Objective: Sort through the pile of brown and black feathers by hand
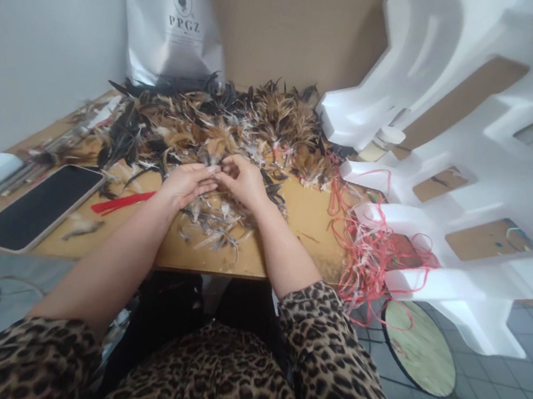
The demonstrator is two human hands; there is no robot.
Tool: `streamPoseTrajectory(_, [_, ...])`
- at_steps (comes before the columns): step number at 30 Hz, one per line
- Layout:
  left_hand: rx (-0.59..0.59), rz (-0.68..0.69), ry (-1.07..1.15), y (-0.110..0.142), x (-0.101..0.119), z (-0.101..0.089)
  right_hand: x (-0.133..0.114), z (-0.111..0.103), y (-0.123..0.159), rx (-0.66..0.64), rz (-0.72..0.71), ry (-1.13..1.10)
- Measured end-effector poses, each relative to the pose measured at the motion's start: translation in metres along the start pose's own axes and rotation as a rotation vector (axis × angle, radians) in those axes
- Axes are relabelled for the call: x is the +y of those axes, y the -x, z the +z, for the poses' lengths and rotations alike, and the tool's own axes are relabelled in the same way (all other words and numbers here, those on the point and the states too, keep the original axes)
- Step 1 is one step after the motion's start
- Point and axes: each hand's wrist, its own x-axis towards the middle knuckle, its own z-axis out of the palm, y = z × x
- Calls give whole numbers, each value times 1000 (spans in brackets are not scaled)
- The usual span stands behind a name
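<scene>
A big heap of brown, black and tan feathers [217,124] covers the back of a small wooden table [309,216]. My left hand [187,183] and my right hand [244,181] meet at the near edge of the heap, fingertips together. Both hands are curled in a pinch on a few small feathers [219,168] between them. More loose pale feathers [214,225] lie under my wrists near the table's front edge.
A black phone [40,204] lies face up at the left, a red strip [121,202] beside it. Tangled red string [370,249] hangs off the right edge. White foam packing [459,135] stands at the right, a silver bag [174,16] behind the heap, a round board [420,345] on the floor.
</scene>
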Motion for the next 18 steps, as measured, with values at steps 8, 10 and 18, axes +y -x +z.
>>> streamPoseTrajectory(8, [36,9,108,1,9,-1,37,-24,-13,148,225,-170])
streamPoseTrajectory(10, [52,14,111,1,10,-1,38,-23,-11,76,234,-109])
streamPoseTrajectory(18, [24,11,110,-1,7,-4,15,-6,-2,-174,310,432])
